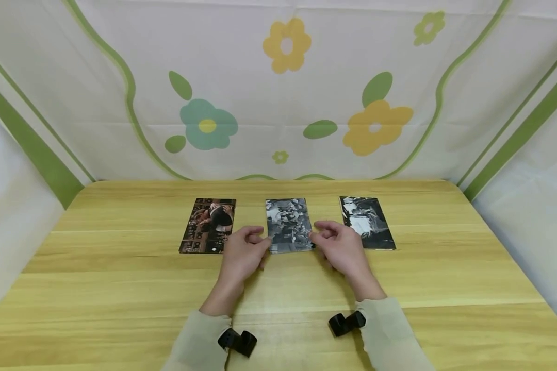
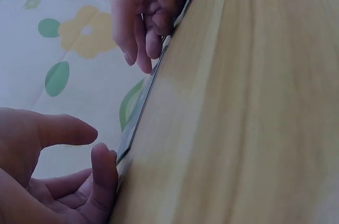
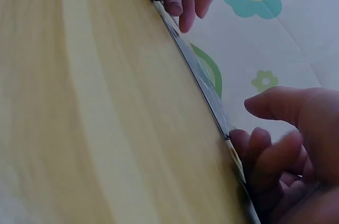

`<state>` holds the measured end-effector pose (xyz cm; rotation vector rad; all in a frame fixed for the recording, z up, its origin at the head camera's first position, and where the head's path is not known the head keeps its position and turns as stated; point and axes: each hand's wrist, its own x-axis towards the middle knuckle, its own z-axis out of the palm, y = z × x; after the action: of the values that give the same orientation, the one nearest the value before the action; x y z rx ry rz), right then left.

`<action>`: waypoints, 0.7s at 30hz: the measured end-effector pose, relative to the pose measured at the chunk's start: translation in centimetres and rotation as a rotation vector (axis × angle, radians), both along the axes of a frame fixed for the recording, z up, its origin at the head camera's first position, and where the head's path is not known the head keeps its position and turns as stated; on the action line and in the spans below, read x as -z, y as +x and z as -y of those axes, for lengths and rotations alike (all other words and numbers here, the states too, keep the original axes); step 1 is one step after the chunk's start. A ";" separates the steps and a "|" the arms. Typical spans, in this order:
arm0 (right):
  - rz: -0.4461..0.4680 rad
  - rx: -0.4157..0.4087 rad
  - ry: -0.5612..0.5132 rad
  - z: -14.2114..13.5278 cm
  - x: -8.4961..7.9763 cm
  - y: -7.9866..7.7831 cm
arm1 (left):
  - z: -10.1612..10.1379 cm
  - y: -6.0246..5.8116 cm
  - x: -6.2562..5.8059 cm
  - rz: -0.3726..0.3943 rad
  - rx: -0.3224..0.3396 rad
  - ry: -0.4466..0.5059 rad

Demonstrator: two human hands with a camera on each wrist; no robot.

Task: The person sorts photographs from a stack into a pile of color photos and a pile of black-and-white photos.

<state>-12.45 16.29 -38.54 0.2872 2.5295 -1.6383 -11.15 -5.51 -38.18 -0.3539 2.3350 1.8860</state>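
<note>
Three flat picture cards lie in a row on the table. The middle card [image 1: 288,221] carries a grey, crowded picture. My left hand [image 1: 243,252] is at its left edge and my right hand [image 1: 341,247] at its right edge, fingers loosely bent. In the left wrist view, the fingers of my left hand [image 2: 58,176] touch the card's edge while the thumb stays apart. The right wrist view shows my right hand [image 3: 291,155] likewise beside the edge, thumb raised. A brown-toned card [image 1: 206,226] lies to the left, a black-and-white card [image 1: 371,221] to the right, partly behind my right hand.
The wooden table [image 1: 120,293] reaches back to a white cloth [image 1: 241,62] printed with flowers and green lines. Cloth also hangs at both sides. Black devices are strapped at the left cuff [image 1: 199,340] and the right cuff [image 1: 390,330].
</note>
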 end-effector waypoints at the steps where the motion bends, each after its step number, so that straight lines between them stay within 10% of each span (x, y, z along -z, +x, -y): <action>1: 0.001 -0.004 0.003 0.0 0.0 0.0 | 0.0 0.0 0.0 -0.006 0.013 -0.037; 21: 0.032 -0.045 -0.066 -0.1 0.2 -0.2 | -0.3 0.0 0.0 -0.070 0.109 -0.209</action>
<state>-12.66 16.39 -38.71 0.2463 2.4349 -1.6833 -11.12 -5.21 -38.16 -0.1774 2.5486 1.6363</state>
